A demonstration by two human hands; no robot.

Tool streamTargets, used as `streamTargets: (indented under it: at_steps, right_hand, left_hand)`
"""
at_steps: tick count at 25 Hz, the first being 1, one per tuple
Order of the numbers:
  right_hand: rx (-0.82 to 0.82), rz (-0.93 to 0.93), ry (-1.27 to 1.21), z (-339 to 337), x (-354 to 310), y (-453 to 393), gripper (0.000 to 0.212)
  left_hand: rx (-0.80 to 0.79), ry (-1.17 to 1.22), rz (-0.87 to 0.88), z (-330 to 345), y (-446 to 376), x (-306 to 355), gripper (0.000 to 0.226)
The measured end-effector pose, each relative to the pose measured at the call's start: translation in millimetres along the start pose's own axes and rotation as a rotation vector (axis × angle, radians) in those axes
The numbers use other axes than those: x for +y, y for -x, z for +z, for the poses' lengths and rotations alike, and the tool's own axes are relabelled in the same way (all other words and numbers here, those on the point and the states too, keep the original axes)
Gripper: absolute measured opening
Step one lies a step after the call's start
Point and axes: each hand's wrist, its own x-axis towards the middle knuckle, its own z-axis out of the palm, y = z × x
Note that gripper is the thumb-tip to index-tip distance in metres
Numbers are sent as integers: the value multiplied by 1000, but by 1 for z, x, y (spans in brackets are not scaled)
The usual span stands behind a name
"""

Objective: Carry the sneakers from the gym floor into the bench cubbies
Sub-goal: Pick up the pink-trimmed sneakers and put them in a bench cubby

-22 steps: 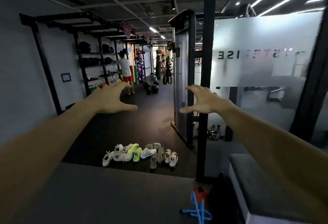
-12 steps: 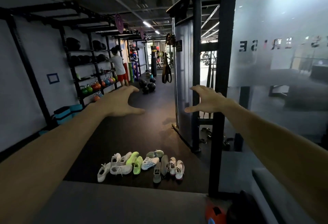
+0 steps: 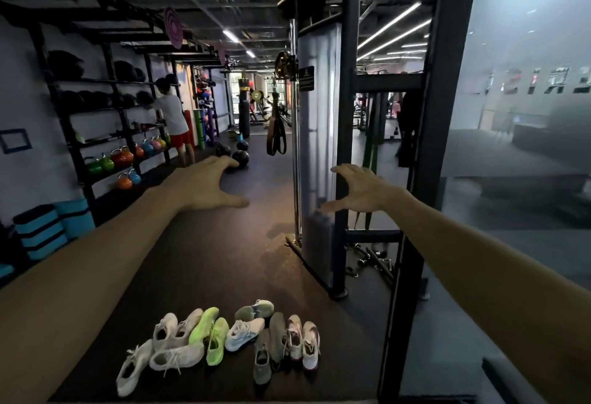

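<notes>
Head view, the only one there is: both arms are stretched out in front, left hand and right hand spread wide, fingers apart, thumbs pointing in at each other — holding nothing at all. The sneakers sit in a messy cluster on the dark gym floor, well below both hands and roughly between them; whites to the left-hand side, a neon green pair in the middle, grey and pink-trimmed ones toward the right hand. A cable machine stands just past the right hand. No bench cubbies in sight. Looks to me like the approach stage — nothing picked up yet. Next move calls for bending down, dropping both hands to the pile and grabbing a pair.
</notes>
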Motion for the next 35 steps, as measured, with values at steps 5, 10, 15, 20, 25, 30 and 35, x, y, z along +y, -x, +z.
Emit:
streamTargets:
  at_steps: [5, 10, 15, 20, 25, 30, 35]
  right_hand:
    - [-25, 87, 16, 36, 18, -114, 109]
    - [-50, 134, 8, 75, 54, -217, 110]
    - [-68, 147, -11, 114, 107, -330, 111]
    - [-107, 132, -35, 164, 171, -455, 109]
    - [-213, 163, -33, 243, 227, -553, 103]
    - [-351, 194, -78, 365, 263, -598, 103]
    - [-480, 246, -116, 561, 296, -601, 101]
  left_hand:
    - [-34, 1, 58, 32, -126, -54, 99]
    - [-80, 36, 111, 79, -246, -82, 100]
    - [-80, 20, 126, 130, -363, -103, 100]
    - [-126, 55, 78, 195, -490, -124, 98]
    - [-248, 153, 5, 297, -592, -139, 97]
    - [-375, 167, 27, 427, -648, -163, 90]
    - [-572, 212, 57, 628, -650, -192, 92]
